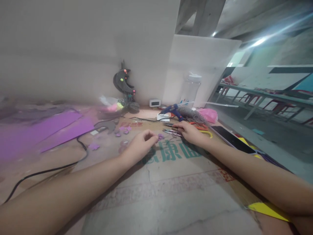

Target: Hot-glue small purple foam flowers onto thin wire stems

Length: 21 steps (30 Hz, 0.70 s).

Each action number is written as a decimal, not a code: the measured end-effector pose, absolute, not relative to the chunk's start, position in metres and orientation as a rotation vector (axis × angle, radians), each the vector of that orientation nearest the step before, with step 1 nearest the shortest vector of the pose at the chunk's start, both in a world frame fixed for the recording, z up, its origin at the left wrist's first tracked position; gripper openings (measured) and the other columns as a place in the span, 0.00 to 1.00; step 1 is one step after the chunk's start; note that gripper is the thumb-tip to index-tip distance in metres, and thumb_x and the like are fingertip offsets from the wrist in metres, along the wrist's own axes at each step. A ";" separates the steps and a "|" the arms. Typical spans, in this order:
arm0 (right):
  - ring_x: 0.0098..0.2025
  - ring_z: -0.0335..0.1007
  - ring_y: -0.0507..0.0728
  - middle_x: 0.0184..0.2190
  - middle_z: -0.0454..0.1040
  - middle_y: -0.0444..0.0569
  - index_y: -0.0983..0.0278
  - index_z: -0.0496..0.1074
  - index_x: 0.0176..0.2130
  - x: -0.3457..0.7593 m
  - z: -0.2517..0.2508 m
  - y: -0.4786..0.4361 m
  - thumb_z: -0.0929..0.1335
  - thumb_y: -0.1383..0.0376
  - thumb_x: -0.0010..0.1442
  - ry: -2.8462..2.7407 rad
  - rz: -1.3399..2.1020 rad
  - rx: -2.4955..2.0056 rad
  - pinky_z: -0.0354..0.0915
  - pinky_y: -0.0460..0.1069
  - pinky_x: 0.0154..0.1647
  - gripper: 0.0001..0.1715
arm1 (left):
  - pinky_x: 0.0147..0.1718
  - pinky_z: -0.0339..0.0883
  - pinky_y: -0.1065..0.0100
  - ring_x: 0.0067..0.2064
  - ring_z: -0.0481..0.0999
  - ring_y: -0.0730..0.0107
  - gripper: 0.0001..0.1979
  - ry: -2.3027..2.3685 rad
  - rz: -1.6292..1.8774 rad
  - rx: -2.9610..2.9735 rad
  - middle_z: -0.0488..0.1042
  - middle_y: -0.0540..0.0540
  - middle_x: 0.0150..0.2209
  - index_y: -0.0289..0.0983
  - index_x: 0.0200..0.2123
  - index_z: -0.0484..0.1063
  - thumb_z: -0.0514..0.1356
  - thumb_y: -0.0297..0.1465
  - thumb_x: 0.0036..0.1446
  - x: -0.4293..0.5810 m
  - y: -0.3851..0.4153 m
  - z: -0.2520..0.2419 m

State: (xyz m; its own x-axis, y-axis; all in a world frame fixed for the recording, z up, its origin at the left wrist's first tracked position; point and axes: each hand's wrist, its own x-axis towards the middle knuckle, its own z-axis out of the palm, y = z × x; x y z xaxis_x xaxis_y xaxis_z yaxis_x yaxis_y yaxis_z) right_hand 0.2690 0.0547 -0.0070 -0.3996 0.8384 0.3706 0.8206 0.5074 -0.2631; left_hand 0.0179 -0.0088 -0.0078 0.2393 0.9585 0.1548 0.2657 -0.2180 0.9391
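My left hand [144, 142] is closed in a pinch above the cardboard, with a small curled purple piece [160, 137] at its fingertips. My right hand [192, 133] reaches over a cluster of metal tools, its fingers bent down onto them. Dark pointed blades [168, 124] and silver scissor blades [171, 132] stick out to its left; orange handles [199, 125] and a yellow handle [207, 133] show behind it. Which tool the fingers grip is hidden. Small purple cut pieces [126, 130] and another purple piece [93, 146] lie left of my left hand.
A blue glue gun [172, 112] lies behind the tools, beside grey yarn [189, 113]. Purple sheets [66, 130] and a black cable [49, 170] are at left. A dark crescent ornament [122, 81], small clock [155, 103] and clear bottle [192, 88] stand behind. A phone [232, 139] lies right.
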 end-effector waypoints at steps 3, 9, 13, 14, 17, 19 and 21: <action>0.44 0.74 0.60 0.41 0.78 0.55 0.65 0.78 0.45 0.268 0.000 0.051 0.64 0.72 0.62 -2.267 0.068 -1.362 0.68 0.54 0.47 0.16 | 0.30 0.61 0.71 0.30 0.70 0.70 0.12 1.155 1.029 1.681 0.71 0.51 0.27 0.38 0.29 0.68 0.58 0.41 0.54 0.018 -0.008 -0.008; 0.39 0.75 0.58 0.38 0.81 0.49 0.62 0.79 0.39 0.268 0.015 0.046 0.65 0.65 0.63 -2.379 0.190 -1.388 0.66 0.49 0.40 0.12 | 0.29 0.60 0.71 0.28 0.69 0.71 0.11 1.126 1.040 1.654 0.70 0.52 0.27 0.38 0.29 0.68 0.58 0.39 0.55 0.018 -0.007 -0.009; 0.35 0.73 0.56 0.36 0.79 0.47 0.61 0.78 0.45 0.273 0.021 0.046 0.70 0.65 0.57 -2.487 0.256 -1.426 0.64 0.48 0.34 0.14 | 0.30 0.61 0.70 0.29 0.69 0.72 0.10 1.119 1.051 1.648 0.71 0.51 0.27 0.38 0.28 0.68 0.59 0.38 0.55 0.018 -0.009 -0.007; 0.34 0.73 0.56 0.34 0.79 0.46 0.61 0.78 0.45 0.273 0.022 0.046 0.70 0.66 0.56 -2.490 0.250 -1.444 0.63 0.47 0.33 0.15 | 0.30 0.61 0.70 0.29 0.69 0.72 0.10 1.119 1.054 1.646 0.71 0.51 0.27 0.38 0.28 0.68 0.59 0.38 0.55 0.019 -0.009 -0.007; 0.32 0.71 0.55 0.31 0.77 0.45 0.62 0.78 0.38 0.271 0.019 0.042 0.70 0.68 0.56 -2.404 0.166 -1.495 0.61 0.47 0.31 0.08 | 0.28 0.60 0.70 0.28 0.68 0.72 0.10 1.117 1.052 1.635 0.70 0.52 0.26 0.38 0.27 0.68 0.59 0.38 0.55 0.019 -0.009 -0.007; 0.34 0.71 0.56 0.31 0.77 0.46 0.62 0.77 0.33 0.269 0.014 0.041 0.70 0.67 0.57 -2.366 0.065 -1.462 0.61 0.48 0.33 0.03 | 0.28 0.60 0.70 0.28 0.68 0.72 0.09 1.108 1.047 1.627 0.70 0.52 0.26 0.38 0.27 0.68 0.59 0.37 0.55 0.019 -0.009 -0.007; 0.37 0.71 0.56 0.33 0.76 0.48 0.63 0.75 0.31 0.268 0.009 0.042 0.69 0.67 0.59 -2.392 -0.038 -1.378 0.61 0.49 0.36 0.04 | 0.29 0.61 0.71 0.28 0.68 0.73 0.09 1.097 1.048 1.621 0.69 0.52 0.26 0.38 0.28 0.68 0.59 0.37 0.55 0.019 -0.009 -0.007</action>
State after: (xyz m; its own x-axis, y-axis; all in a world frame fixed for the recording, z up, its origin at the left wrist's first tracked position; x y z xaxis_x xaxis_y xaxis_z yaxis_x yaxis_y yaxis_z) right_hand 0.2683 0.0416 0.0086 -0.4477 0.8290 0.3350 0.8392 0.5189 -0.1627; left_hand 0.0191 -0.0092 -0.0070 0.2509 0.9548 0.1595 0.2028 -0.2130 0.9558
